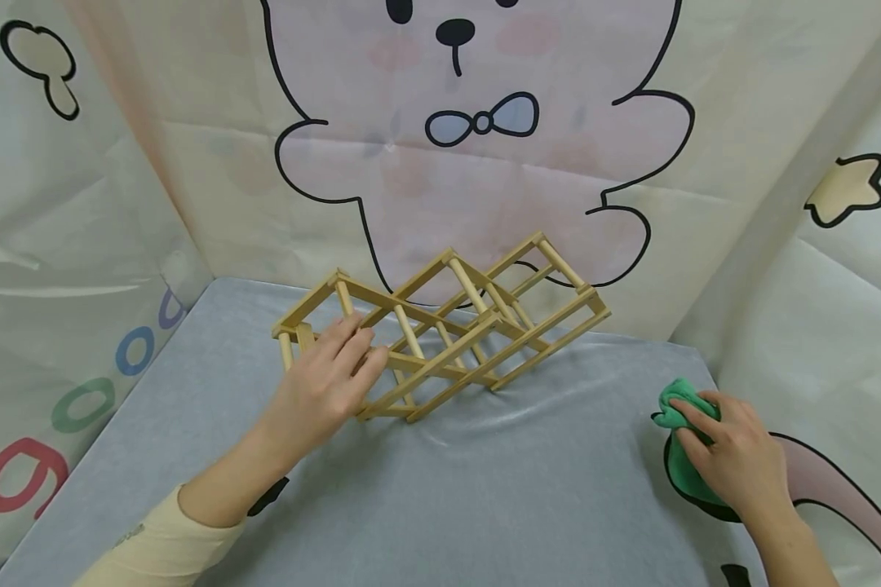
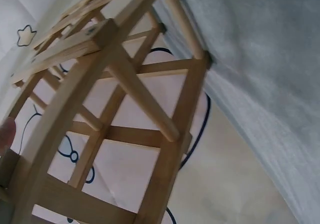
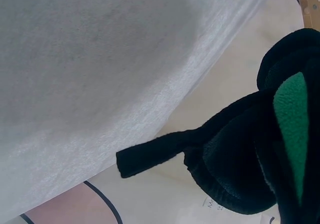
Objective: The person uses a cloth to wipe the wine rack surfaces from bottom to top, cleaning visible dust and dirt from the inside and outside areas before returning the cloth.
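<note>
A folding wooden lattice rack (image 1: pixel 409 330) of slats and round rods stands opened out at the back of the table, running from left to right. My left hand (image 1: pixel 323 387) grips its left part from above. Close up in the left wrist view are the rack's slats and rods (image 2: pixel 145 97), with a fingertip (image 2: pixel 7 133) at the left edge. Over at the table's right side, my right hand (image 1: pixel 741 452) holds a bunched green cloth (image 1: pixel 690 469), apart from the rack. Its dark folds (image 3: pixel 235 159) and a dark strap (image 3: pixel 150 154) show in the right wrist view.
The table wears a grey-blue cloth cover (image 1: pixel 484 505). Printed fabric walls (image 1: pixel 778 269) rise behind it and on both sides. A small black object (image 1: pixel 267 496) lies partly behind the left forearm, and another dark piece (image 1: pixel 736 575) shows at the bottom right.
</note>
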A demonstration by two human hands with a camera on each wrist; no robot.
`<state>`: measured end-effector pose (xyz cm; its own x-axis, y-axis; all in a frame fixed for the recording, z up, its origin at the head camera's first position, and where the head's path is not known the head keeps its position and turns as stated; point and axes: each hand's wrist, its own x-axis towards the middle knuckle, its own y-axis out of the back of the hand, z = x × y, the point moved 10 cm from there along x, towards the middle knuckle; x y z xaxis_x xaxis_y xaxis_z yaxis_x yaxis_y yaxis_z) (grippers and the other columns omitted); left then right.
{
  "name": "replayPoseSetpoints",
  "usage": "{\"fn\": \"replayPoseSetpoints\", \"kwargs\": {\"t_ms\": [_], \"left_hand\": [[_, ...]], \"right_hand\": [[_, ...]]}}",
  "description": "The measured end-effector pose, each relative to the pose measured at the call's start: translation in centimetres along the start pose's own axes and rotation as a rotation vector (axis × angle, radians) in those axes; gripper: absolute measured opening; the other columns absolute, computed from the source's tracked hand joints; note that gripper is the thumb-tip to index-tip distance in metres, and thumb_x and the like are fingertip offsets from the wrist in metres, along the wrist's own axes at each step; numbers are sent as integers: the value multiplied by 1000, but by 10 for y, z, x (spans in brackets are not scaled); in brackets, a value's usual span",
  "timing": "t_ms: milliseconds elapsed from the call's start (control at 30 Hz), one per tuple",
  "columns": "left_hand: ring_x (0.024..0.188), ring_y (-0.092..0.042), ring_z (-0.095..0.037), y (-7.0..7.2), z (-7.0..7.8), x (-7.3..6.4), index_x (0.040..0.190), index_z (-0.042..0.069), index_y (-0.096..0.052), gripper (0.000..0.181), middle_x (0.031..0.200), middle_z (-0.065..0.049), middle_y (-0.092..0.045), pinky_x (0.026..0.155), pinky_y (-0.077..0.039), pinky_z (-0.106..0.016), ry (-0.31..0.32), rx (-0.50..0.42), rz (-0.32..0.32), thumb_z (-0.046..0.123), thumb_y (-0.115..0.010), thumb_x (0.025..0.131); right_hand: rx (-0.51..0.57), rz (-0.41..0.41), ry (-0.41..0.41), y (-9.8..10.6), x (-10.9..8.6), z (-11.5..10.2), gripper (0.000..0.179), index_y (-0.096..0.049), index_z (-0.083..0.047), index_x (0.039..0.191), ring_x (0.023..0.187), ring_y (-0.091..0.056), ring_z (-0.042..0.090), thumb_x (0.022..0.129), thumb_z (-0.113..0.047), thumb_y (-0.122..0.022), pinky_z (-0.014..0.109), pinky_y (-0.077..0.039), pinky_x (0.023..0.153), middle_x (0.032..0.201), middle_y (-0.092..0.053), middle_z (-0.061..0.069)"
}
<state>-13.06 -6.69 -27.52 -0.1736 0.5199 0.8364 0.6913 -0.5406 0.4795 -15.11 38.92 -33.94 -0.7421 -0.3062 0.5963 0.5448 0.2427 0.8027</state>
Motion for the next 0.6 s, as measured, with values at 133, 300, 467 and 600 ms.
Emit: {"fn": "replayPoseSetpoints", "kwargs": {"t_ms": [133, 300, 467, 600], "left_hand": [[99, -71, -45, 1, -4, -3, 92, -4, -61, 19, 94, -22, -66, 89, -63, -54, -9, -23, 66, -19, -52, 100], [99, -72, -44, 2, -15, -9, 93, -5, -64, 19, 95, -21, -67, 86, -62, -59, -27, -80, 107, -17, -52, 101], [100, -72, -44, 0, -22, -12, 94, -4, -67, 19, 97, -22, -70, 86, -62, -59, -86, -139, 149, -17, -54, 100], [102, -71, -43, -6, -29, -11, 95, -4, -67, 18, 98, -22, -69, 88, -61, -60, -124, -191, 157, -17, -56, 99]], "right_hand": [[-1, 15, 6, 0, 0, 0, 63, -82, -4, 106, 99, -60, 49, 105, -53, -42, 60, -49, 41, 114, -66, 27], [-3, 17, 0, 0, 0, 0, 67, -82, -5, 107, 98, -60, 49, 105, -55, -38, 62, -50, 43, 113, -66, 27], [-2, 3, -5, 1, 0, 0, 38, -82, -4, 108, 99, -60, 49, 97, -32, -58, 61, -50, 42, 114, -67, 27], [-12, -15, -20, 1, 0, 2, 30, -81, -4, 108, 100, -60, 50, 84, -15, -69, 62, -51, 45, 114, -66, 27]]}}
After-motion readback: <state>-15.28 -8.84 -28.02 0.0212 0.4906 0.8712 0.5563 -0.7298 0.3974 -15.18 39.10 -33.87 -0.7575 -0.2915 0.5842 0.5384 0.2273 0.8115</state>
